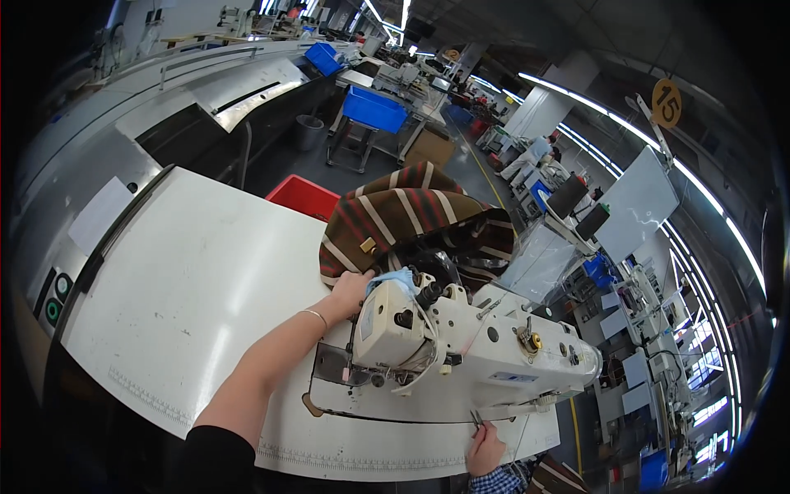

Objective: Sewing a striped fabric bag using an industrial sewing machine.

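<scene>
My left hand (351,290) has its fingers closed at the lower edge of a brown striped bag (395,216) behind the white sewing machine (465,354); its fingertips are partly hidden. A light blue cloth (392,279) lies on the machine head beside that hand. My right hand (485,450) holds a thin metal tool (476,417), like tweezers or snips, at the front of the machine bed. A piece of striped fabric (553,479) shows below the table beside my right sleeve.
The white table (173,280) spreads left of the machine. A red bin (300,191) is behind it. Farther back are blue bins (372,107) on a stand, a grey bucket (309,132), thread cones (568,194) on the right and co-workers (535,152) along the aisle.
</scene>
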`<state>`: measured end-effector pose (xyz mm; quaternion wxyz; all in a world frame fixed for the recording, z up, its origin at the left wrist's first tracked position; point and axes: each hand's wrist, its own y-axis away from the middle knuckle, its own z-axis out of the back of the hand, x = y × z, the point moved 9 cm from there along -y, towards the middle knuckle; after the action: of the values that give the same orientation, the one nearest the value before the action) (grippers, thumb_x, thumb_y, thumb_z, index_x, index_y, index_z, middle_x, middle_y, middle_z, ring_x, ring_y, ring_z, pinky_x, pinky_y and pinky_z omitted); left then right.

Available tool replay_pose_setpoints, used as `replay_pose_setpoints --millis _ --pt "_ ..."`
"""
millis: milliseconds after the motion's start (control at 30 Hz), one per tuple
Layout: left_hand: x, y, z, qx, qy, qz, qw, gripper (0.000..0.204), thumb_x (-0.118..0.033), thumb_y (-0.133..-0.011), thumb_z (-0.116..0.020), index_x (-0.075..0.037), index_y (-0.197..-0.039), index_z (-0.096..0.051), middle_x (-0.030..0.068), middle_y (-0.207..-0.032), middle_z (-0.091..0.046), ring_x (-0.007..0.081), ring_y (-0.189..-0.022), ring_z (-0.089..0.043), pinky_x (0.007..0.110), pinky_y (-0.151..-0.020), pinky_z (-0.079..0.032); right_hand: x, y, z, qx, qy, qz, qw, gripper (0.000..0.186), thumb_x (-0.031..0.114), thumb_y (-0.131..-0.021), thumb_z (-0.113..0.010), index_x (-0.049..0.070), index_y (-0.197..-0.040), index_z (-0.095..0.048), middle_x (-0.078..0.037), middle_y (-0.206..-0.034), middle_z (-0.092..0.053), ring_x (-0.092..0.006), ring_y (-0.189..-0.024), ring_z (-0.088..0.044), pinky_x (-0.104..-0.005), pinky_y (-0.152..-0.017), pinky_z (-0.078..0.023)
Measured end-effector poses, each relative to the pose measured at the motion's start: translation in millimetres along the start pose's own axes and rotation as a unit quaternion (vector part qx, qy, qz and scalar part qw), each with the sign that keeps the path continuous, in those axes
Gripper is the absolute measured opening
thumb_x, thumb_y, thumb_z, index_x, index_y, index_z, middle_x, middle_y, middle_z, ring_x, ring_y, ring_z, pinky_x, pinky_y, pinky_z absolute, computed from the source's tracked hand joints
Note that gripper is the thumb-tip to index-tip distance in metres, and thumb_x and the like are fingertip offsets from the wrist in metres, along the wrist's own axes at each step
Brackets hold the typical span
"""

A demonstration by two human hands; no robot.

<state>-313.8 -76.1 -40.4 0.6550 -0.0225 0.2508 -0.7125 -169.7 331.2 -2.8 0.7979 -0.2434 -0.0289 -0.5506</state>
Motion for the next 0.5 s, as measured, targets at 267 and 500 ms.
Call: replay_pose_setpoints --millis 267,500 --pt "62.4 14.1 63.1 -0.069 -0.079 0.215 0.971 0.027 -0.021 -0.094 -0.052 -0.002 -0.113 -0.053 0.0164 -0.083 -0.066 0.0322 -0.076 -0.067 0.042 -0.064 -0.053 72.5 0.0 -6.0 0.029 -0.013 0.072 0.997 0.018 0.016 -0.089 -0.059 0.003 -0.1 -0.057 -0.014 -0.079 -0.061 -0.0346 -0.063 -0.062 -0.0398 -0.054 -0.049" --pt "68.5 126.3 149.8 -0.125 0.01 0.225 0.966 0.019 -0.017 -0.096 -0.049 0.001 -0.09 -0.049 0.0225 -0.078 -0.063 0.043 -0.071 -0.061 0.052 -0.061 -0.047 176.8 -6.8 -16.5 0.056 -0.088 0.145 0.984 0.02 0.021 -0.089 -0.06 0.003 -0.096 -0.055 -0.012 -0.079 -0.061 -0.0306 -0.061 -0.062 -0.0376 -0.052 -0.049"
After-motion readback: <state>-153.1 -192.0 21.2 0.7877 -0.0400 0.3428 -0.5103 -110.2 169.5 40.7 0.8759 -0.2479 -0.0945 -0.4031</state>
